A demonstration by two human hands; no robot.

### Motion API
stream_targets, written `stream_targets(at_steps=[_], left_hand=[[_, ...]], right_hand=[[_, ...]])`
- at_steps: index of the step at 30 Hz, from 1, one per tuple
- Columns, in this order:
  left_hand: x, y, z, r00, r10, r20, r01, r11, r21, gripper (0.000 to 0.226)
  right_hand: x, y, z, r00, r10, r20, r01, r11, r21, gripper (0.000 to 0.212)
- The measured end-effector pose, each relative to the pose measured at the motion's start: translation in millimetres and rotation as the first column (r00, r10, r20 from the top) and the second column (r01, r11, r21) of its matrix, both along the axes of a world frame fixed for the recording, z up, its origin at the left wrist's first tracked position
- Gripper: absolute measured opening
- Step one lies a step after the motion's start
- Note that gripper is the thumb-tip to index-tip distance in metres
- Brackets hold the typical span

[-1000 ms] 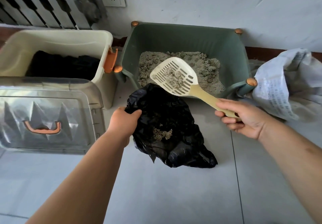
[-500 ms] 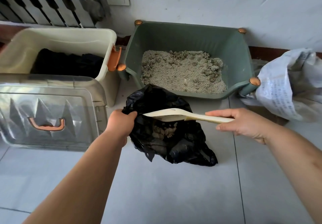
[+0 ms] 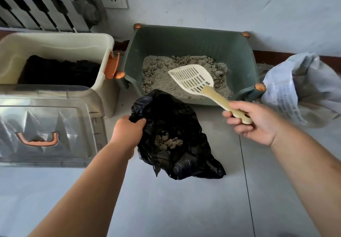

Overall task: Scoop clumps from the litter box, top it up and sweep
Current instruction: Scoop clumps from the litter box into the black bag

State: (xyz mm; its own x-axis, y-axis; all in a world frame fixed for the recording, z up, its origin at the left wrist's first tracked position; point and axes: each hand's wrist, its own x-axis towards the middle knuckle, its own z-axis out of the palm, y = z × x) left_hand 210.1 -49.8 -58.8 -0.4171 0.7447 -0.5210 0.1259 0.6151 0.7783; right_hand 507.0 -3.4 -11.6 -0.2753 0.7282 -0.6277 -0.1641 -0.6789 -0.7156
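The right hand (image 3: pixel 258 122) holds the handle of the cream slotted scoop (image 3: pixel 191 79), fingers curled around it. The scoop head is empty and hangs over the grey litter inside the green litter box (image 3: pixel 184 39), which stands against the wall. The left hand (image 3: pixel 127 132) grips the edge of the black bag (image 3: pixel 177 118) and keeps its mouth open. The bag lies on the floor just in front of the box, with some clumps (image 3: pixel 168 141) inside it.

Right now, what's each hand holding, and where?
The left hand grips the black bag by its open rim; the right hand holds the scoop by the end of its handle.
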Motion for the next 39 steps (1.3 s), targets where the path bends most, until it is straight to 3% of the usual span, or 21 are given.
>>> stream_targets(at_steps=[2,4,10,14,19,26,39], left_hand=[[2.8,1.4,0.6,1.0,-0.005,0.014,0.004,1.0,0.009,0.021],[5.4,2.6,2.4,1.0,-0.003,0.028,0.003,1.0,0.019,0.021],[8.6,7.2,5.2,0.999,-0.001,0.041,0.0,0.999,0.036,0.018],[9.0,9.4,7.3,0.998,0.01,0.056,-0.013,0.999,0.052,0.009],[6.8,13.1,5.0,0.998,0.022,0.067,-0.026,0.998,0.062,0.007],[7.5,15.9,-4.1,0.996,0.009,0.086,-0.013,0.999,0.053,0.021],[6.9,11.2,-6.6,0.997,0.021,0.072,-0.023,0.999,0.027,0.01]], right_hand=[[-18.6,8.2,6.8,0.963,-0.136,-0.234,0.107,0.985,-0.133,0.017],[-36.4,20.8,13.0,0.886,-0.285,-0.367,0.205,0.949,-0.241,0.02],[-63.6,66.4,6.0,0.754,-0.597,-0.275,0.48,0.786,-0.39,0.031],[-61.4,81.7,-29.5,0.804,-0.583,-0.119,0.524,0.789,-0.322,0.036],[-51.0,93.7,-73.6,0.848,-0.521,0.099,0.53,0.826,-0.189,0.016],[-45.1,110.8,-92.9,0.801,-0.571,0.181,0.593,0.799,-0.101,0.021],[-47.8,104.0,-109.2,0.765,-0.641,-0.068,0.637,0.768,-0.073,0.012]])
